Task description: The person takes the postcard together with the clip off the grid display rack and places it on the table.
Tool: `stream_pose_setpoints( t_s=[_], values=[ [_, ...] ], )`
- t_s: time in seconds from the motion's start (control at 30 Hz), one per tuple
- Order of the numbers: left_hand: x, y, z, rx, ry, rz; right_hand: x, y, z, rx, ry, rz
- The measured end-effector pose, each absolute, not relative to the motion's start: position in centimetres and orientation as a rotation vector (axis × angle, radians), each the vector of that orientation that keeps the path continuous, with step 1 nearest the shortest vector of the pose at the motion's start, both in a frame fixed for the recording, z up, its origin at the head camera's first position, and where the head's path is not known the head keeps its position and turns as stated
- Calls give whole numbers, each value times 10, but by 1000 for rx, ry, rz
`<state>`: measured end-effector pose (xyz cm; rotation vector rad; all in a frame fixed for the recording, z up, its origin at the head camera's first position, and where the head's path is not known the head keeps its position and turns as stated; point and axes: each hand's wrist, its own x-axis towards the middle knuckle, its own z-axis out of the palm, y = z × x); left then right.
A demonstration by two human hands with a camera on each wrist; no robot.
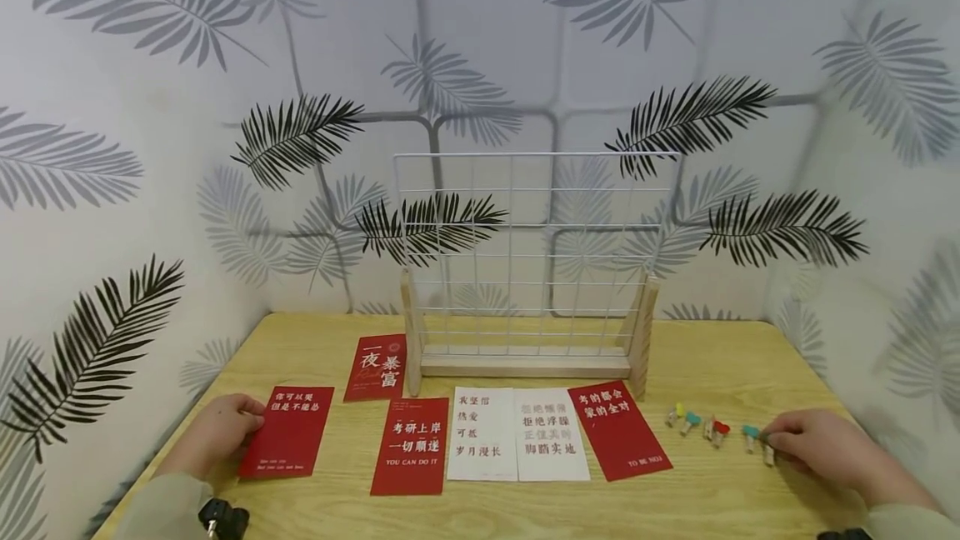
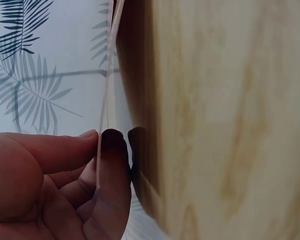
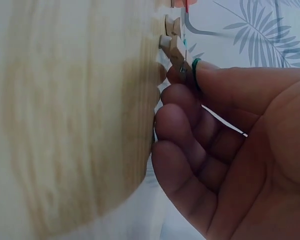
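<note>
At the table's left, my left hand (image 1: 212, 433) pinches the left edge of a red card (image 1: 291, 432) printed with white characters. The left wrist view shows this card edge-on (image 2: 104, 100), thumb on one side and fingers on the other. On the far right, my right hand (image 1: 817, 450) grips a small wooden clothespin (image 1: 768, 454) between thumb and fingers. Up close in the right wrist view, the clothespin (image 3: 178, 52) has a dark green piece under the thumb. Beside it lie several more mini clothespins (image 1: 688, 423) with yellow, teal and red decorations.
Midway back stands a white wire grid (image 1: 512, 223) on a wooden base (image 1: 525, 367). Before it lie red cards (image 1: 409, 473) (image 1: 621, 432) and two white cards (image 1: 482, 432) (image 1: 553, 419). Another red card (image 1: 375, 369) lies by the base's left foot. Leaf-patterned wall covering surrounds the table (image 1: 300, 515).
</note>
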<state>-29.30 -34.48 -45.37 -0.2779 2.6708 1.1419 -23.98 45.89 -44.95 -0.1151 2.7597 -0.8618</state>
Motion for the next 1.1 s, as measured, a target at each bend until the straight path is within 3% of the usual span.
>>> stream_pose_setpoints(
  t_s=[0.3,0.63,1.1],
  values=[
    [-293,-350,-460,-279,2651,1156,-243,458,-452,-98,2584,-1084],
    [-290,-343,-449,-287,2698,1082,-249,448,-449,80,2640,-1028],
    [-285,-318,-423,-149,2944,774,-260,443,-433,-80,2941,-689]
  ],
)
